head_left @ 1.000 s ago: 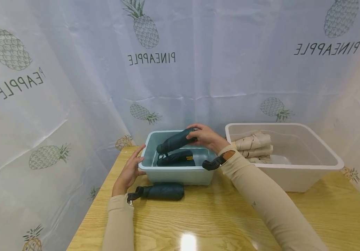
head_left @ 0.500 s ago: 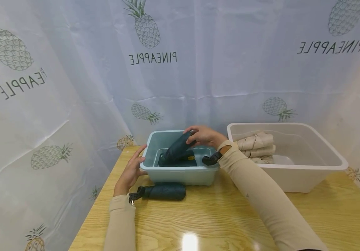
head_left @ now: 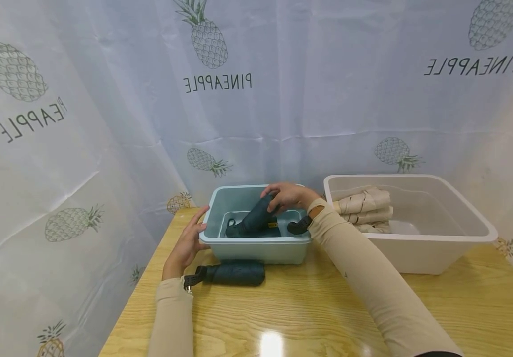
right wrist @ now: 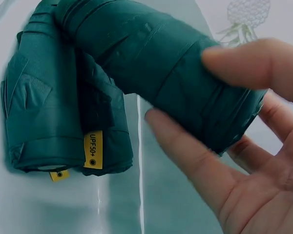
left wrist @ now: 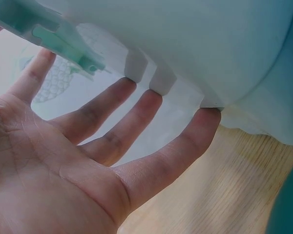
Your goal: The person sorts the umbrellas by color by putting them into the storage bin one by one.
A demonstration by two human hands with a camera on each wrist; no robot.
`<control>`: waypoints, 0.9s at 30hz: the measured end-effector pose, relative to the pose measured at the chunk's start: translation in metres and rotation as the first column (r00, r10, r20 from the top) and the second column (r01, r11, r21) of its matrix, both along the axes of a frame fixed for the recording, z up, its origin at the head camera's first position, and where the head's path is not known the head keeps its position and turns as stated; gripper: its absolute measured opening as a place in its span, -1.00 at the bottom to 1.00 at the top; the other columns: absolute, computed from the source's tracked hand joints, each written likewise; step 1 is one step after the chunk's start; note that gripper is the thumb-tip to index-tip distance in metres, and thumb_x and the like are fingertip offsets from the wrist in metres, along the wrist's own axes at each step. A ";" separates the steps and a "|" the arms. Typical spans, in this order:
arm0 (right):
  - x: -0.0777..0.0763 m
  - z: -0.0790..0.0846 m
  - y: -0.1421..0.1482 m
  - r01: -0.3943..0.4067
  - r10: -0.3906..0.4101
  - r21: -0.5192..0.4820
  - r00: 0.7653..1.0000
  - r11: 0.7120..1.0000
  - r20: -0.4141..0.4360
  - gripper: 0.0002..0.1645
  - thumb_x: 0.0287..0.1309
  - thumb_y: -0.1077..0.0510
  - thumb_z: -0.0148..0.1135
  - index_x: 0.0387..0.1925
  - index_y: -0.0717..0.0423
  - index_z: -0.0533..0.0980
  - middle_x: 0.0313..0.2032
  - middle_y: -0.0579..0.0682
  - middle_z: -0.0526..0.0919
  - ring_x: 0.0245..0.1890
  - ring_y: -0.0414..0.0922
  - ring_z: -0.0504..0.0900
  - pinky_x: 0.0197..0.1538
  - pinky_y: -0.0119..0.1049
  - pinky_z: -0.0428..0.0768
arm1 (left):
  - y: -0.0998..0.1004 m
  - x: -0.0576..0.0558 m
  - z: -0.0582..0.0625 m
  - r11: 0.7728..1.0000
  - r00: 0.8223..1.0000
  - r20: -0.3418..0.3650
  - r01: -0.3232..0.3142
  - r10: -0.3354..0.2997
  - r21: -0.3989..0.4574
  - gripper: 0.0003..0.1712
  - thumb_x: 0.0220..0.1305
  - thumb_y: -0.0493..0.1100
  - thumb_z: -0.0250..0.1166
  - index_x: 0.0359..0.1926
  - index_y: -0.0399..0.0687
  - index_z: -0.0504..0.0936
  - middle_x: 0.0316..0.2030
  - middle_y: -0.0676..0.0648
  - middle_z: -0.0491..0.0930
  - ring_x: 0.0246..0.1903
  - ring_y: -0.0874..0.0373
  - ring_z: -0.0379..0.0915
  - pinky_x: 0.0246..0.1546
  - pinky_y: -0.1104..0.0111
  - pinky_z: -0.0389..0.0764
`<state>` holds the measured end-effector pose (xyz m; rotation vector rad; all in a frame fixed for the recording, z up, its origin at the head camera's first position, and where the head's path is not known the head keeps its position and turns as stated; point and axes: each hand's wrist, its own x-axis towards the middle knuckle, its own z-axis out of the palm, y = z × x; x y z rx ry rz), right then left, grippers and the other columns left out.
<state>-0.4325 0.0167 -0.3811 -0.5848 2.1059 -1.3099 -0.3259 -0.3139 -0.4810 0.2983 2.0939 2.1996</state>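
Observation:
In the head view, my right hand (head_left: pixel 288 196) grips one end of a dark green folded umbrella (head_left: pixel 255 216), tilted inside a light blue bin (head_left: pixel 261 251). The right wrist view shows thumb and fingers around the umbrella's broad end. Under and beside it lie two more folded umbrellas (right wrist: pixel 44 109), one with a yellow UPF50+ tag (right wrist: pixel 93 148). My left hand (head_left: pixel 188 242) is at the bin's left side. Its fairly straight fingers (left wrist: pixel 119 139) touch the bin's outer surface. Another dark folded umbrella (head_left: pixel 235 273) lies on the table before the bin, near my left wrist.
To the right stands a larger white bin (head_left: pixel 417 248) holding several beige rolled bundles (head_left: pixel 365 202) on its left side. Both bins are on a wooden table (head_left: pixel 310 317). A pineapple-print curtain (head_left: pixel 283 99) hangs behind and along the sides.
My right hand has lowered the umbrella into the light blue bin, its narrow end dropping first and its tilt growing steeper. The left hand has stayed at the bin's side.

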 end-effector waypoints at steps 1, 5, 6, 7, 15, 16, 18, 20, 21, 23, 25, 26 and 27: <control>0.000 0.000 0.000 0.001 -0.001 0.010 1.000 1.000 -0.001 -0.36 0.19 0.46 0.24 0.32 0.27 0.39 0.26 0.27 0.42 0.12 0.13 0.53 0.22 0.11 0.60 | 0.000 0.000 0.000 1.000 1.000 -0.001 -0.001 0.001 0.001 -0.27 0.52 -0.09 -0.07 0.64 0.20 0.00 0.63 -0.08 -0.13 0.50 -0.34 0.03 0.14 -0.34 0.44; 0.002 0.001 0.000 0.015 -0.014 0.055 1.000 0.998 -0.022 -0.36 0.20 0.48 0.19 0.33 0.27 0.38 0.31 0.31 0.39 0.15 0.14 0.51 0.23 0.17 0.57 | 0.000 0.001 -0.001 1.000 1.000 -0.007 0.000 0.000 0.007 -0.26 0.52 -0.09 -0.07 0.64 0.20 0.00 0.63 -0.10 -0.12 0.49 -0.35 0.03 0.14 -0.34 0.44; 0.002 0.001 0.000 0.018 -0.016 0.065 1.000 0.998 -0.025 -0.35 0.21 0.48 0.17 0.35 0.28 0.37 0.34 0.31 0.37 0.17 0.15 0.50 0.25 0.18 0.55 | 0.000 0.001 -0.001 1.000 1.000 -0.009 0.001 -0.001 0.009 -0.26 0.52 -0.09 -0.06 0.64 0.20 -0.01 0.63 -0.11 -0.12 0.49 -0.36 0.03 0.14 -0.33 0.45; 0.003 0.001 0.000 0.026 -0.024 0.075 0.999 0.997 -0.030 -0.35 0.21 0.49 0.16 0.35 0.29 0.37 0.36 0.30 0.36 0.18 0.15 0.49 0.25 0.18 0.55 | 0.000 0.001 -0.001 1.000 1.000 -0.009 0.003 -0.003 0.011 -0.26 0.51 -0.09 -0.06 0.64 0.20 -0.01 0.63 -0.11 -0.12 0.49 -0.36 0.03 0.14 -0.33 0.45; 0.008 0.002 0.004 0.066 -0.056 0.127 0.995 0.990 -0.083 -0.43 0.27 0.46 0.12 0.32 0.28 0.44 0.42 0.25 0.37 0.33 0.17 0.43 0.27 0.14 0.55 | 0.002 0.004 -0.001 1.000 1.000 -0.010 0.009 -0.009 0.020 -0.26 0.51 -0.11 -0.06 0.64 0.20 -0.01 0.62 -0.14 -0.11 0.47 -0.37 0.05 0.13 -0.31 0.47; 0.009 0.002 0.005 0.072 -0.060 0.131 0.994 0.989 -0.090 -0.44 0.28 0.44 0.13 0.32 0.26 0.45 0.42 0.25 0.38 0.35 0.17 0.42 0.28 0.15 0.54 | 0.002 0.004 -0.001 1.000 1.000 -0.011 0.012 -0.011 0.019 -0.26 0.52 -0.11 -0.07 0.64 0.20 -0.01 0.62 -0.14 -0.12 0.47 -0.38 0.05 0.14 -0.32 0.46; 0.011 0.003 0.006 0.084 -0.071 0.134 0.993 0.987 -0.097 -0.45 0.30 0.42 0.14 0.32 0.24 0.46 0.43 0.23 0.36 0.39 0.18 0.40 0.30 0.17 0.51 | 0.002 0.004 -0.001 1.000 1.000 -0.013 0.015 -0.015 0.016 -0.26 0.52 -0.10 -0.07 0.64 0.21 -0.02 0.62 -0.14 -0.14 0.48 -0.38 0.04 0.15 -0.35 0.43; 0.011 0.004 0.007 0.092 -0.079 0.125 0.991 0.988 -0.106 -0.46 0.31 0.39 0.15 0.32 0.23 0.46 0.44 0.23 0.36 0.40 0.19 0.39 0.34 0.18 0.47 | 0.002 0.004 -0.001 1.000 1.000 -0.015 0.015 -0.015 0.012 -0.26 0.52 -0.10 -0.06 0.64 0.22 -0.02 0.63 -0.13 -0.15 0.48 -0.39 0.03 0.15 -0.37 0.42; 0.012 0.005 0.007 0.095 -0.082 0.119 0.990 0.988 -0.113 -0.46 0.31 0.37 0.16 0.32 0.23 0.46 0.44 0.23 0.37 0.40 0.18 0.40 0.35 0.18 0.46 | 0.002 0.004 -0.001 1.000 1.000 -0.016 0.014 -0.014 0.010 -0.26 0.52 -0.10 -0.06 0.64 0.22 -0.02 0.63 -0.13 -0.15 0.48 -0.39 0.03 0.15 -0.37 0.41; 0.013 0.008 0.007 0.094 -0.081 0.101 0.989 0.991 -0.127 -0.46 0.32 0.34 0.16 0.33 0.23 0.45 0.43 0.24 0.37 0.38 0.16 0.41 0.37 0.16 0.44 | 0.002 0.004 0.000 1.000 1.000 -0.019 0.010 -0.010 0.010 -0.25 0.51 -0.10 -0.05 0.64 0.22 -0.02 0.62 -0.14 -0.13 0.47 -0.40 0.05 0.14 -0.36 0.44; 0.016 0.012 0.008 0.080 -0.066 0.084 0.985 0.993 -0.158 -0.47 0.36 0.29 0.14 0.34 0.24 0.42 0.42 0.26 0.38 0.35 0.15 0.44 0.37 0.15 0.43 | 0.003 0.005 0.000 1.000 1.000 -0.018 0.008 -0.008 0.013 -0.25 0.50 -0.10 -0.05 0.64 0.21 -0.01 0.61 -0.16 -0.10 0.46 -0.40 0.06 0.12 -0.32 0.47; 0.018 0.015 0.008 0.074 -0.061 0.073 0.983 0.995 -0.171 -0.47 0.37 0.28 0.13 0.34 0.25 0.42 0.41 0.28 0.39 0.33 0.14 0.45 0.36 0.16 0.43 | 0.003 0.005 0.000 1.000 1.000 -0.018 0.007 -0.007 0.015 -0.25 0.50 -0.11 -0.06 0.64 0.20 -0.01 0.61 -0.16 -0.08 0.46 -0.40 0.06 0.10 -0.30 0.49; 0.021 0.018 0.009 0.065 -0.053 0.064 0.982 0.996 -0.182 -0.48 0.39 0.26 0.12 0.34 0.25 0.41 0.40 0.28 0.39 0.32 0.13 0.46 0.37 0.17 0.42 | 0.003 0.005 0.001 1.000 1.000 -0.018 0.007 -0.006 0.019 -0.25 0.50 -0.12 -0.06 0.64 0.20 -0.01 0.61 -0.17 -0.07 0.45 -0.40 0.06 0.09 -0.28 0.51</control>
